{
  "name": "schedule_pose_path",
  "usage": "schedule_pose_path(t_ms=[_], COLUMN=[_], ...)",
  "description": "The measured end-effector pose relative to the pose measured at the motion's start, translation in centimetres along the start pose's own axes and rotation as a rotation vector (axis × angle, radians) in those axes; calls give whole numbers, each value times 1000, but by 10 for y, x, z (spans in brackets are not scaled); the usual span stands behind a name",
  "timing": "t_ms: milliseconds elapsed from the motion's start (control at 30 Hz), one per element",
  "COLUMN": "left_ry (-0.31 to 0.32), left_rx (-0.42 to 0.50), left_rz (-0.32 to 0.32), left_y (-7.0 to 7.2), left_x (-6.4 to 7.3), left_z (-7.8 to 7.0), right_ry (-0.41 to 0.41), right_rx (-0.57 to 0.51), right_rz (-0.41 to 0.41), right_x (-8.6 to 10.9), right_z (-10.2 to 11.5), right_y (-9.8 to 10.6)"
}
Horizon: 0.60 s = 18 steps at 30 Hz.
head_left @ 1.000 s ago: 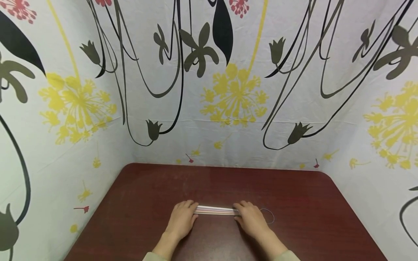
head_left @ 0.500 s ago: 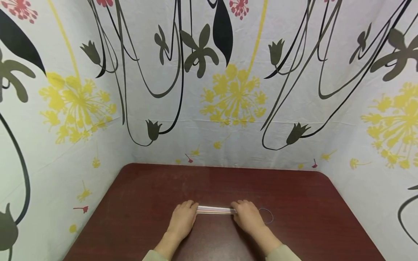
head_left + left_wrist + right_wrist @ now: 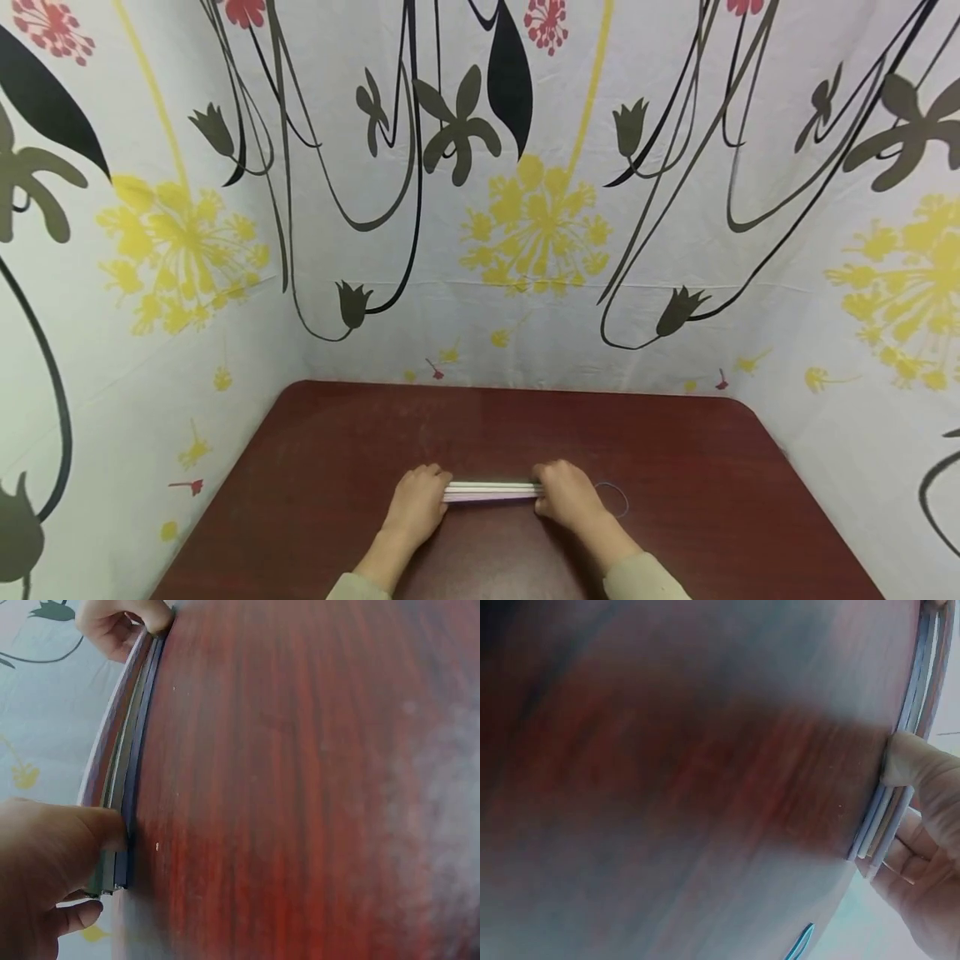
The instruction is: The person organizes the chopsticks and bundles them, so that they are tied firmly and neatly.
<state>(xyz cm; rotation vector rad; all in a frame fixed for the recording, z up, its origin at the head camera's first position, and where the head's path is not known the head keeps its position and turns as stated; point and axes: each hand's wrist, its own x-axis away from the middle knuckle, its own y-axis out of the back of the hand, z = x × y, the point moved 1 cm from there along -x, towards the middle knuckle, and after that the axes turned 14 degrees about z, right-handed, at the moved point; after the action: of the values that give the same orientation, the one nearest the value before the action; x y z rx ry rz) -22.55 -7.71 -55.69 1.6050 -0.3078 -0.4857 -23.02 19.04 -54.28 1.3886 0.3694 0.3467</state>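
A bundle of several thin straight sticks (image 3: 495, 492) lies crosswise between my two hands, close over the table. Pale and white on top in the head view, the sticks show blue, grey, green and brownish sides in the left wrist view. My left hand (image 3: 415, 507) grips the left end, its thumb (image 3: 101, 825) along the near side. At the other end, my right hand (image 3: 570, 498) holds the bundle between thumb (image 3: 911, 759) and curled fingers. Short stick ends poke out past both grips. Just right of the right hand lies a thin bluish loop (image 3: 627, 502).
The dark red-brown table (image 3: 487, 433) has rounded far corners. White cloth (image 3: 480, 350) printed with yellow, black and olive flowers hangs behind it and along both sides.
The bundle has rolled a little, so broader white faces and a purple near edge now show. Earlier, the right hand shifted slightly left along it. The loop stays beside that hand.
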Motion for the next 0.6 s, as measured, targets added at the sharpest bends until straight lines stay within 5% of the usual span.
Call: schedule_pose_path(t_ms=[600], left_ry=[55], left_rx=[-94], left_rz=[-11], left_y=[-8], left_x=[0], left_z=[-8], right_ry=[12], right_rx=[59], right_rz=[14], right_x=[5], right_z=[1], right_y=[-5])
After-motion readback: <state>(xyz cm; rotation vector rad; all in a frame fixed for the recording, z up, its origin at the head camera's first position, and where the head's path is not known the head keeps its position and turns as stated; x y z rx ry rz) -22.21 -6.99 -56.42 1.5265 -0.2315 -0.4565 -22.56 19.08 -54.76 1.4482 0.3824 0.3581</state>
